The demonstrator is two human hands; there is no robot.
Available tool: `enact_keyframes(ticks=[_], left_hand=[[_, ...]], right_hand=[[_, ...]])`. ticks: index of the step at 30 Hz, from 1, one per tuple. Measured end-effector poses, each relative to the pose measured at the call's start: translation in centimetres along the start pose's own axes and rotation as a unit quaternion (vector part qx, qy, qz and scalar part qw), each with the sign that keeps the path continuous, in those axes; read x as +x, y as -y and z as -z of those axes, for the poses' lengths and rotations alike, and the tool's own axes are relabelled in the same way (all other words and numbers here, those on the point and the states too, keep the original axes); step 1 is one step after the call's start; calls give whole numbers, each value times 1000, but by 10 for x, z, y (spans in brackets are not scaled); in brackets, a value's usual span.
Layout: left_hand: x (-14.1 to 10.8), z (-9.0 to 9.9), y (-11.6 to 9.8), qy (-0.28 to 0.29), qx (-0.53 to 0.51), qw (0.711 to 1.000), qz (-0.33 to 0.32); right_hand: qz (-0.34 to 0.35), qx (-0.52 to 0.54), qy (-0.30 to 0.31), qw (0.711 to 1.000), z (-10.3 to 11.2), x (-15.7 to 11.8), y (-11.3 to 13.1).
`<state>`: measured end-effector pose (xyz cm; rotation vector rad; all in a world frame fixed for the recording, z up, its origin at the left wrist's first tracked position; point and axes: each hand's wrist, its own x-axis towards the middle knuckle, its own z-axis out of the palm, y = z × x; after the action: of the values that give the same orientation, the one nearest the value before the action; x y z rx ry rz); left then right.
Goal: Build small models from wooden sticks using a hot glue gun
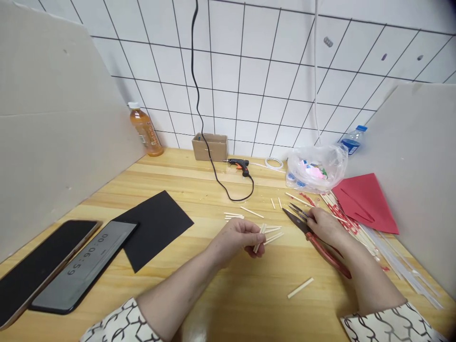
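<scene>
My left hand [245, 237] is closed around a few short pale wooden sticks [261, 233], pinched between thumb and fingers above the table. More short sticks [273, 237] lie just beyond its fingertips. My right hand [326, 225] rests at the right, its fingers closed on the near end of a small metal tool with two pointed tips [299, 212]; its handle is hidden by the hand. Directly below that hand lies a pair of red-handled scissors [320, 247], pointing up and left. One loose stick [300, 288] lies nearer to me.
A glue gun [239, 165] with a black cord sits by a cardboard box [210, 147]. Bottles [147, 130] and a plastic bag [317, 166] stand along the wall. Red paper [368, 202] lies right; black paper [153, 228] and two phones [85, 266] lie left.
</scene>
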<state>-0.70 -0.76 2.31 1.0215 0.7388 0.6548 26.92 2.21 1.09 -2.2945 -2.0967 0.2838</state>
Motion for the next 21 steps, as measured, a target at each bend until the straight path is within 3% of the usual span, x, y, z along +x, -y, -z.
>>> enact_keyframes(ticks=[4,8,11,15,18,21], left_hand=[[0,2,2,4,0,1000,-3],[0,1,1,0,3,1000,4],[0,0,-1,3,2,1000,9],[0,0,-3,-1,-7,1000,9],[0,2,-3,-4,-15,1000,9],[1,3,-2,-6,-14,1000,9]], right_hand=[[-12,1,-4,1000,0,1,-3],[-24,40,-83,995,8,-9,6],[71,104,-126,984,18,-28,28],[192,127,-119,966,29,-54,55],[270,115,-118,949,33,-63,61],[299,87,-131,941,31,-66,62]])
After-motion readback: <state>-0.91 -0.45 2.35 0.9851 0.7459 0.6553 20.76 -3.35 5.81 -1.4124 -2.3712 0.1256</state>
